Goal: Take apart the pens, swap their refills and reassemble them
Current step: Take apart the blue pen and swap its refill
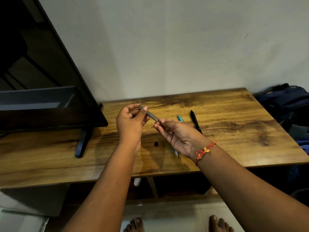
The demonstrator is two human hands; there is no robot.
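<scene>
- Your left hand (132, 122) and right hand (179, 137) pinch opposite ends of the slim grey pen barrel (149, 114), mid-frame.
- That grip likely suits twisting it apart.

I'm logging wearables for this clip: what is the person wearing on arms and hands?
No sleeves or gloves in view. The right hand has a red-orange thread bracelet with yellow knotting at its wrist; the left hand wears nothing visible.

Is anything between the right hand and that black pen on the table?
Nothing visible. The black pen lies uncovered just beyond the right hand, which pinches a grey pen. A blue pen lies flat beside the black one, partly behind the hand.
</scene>
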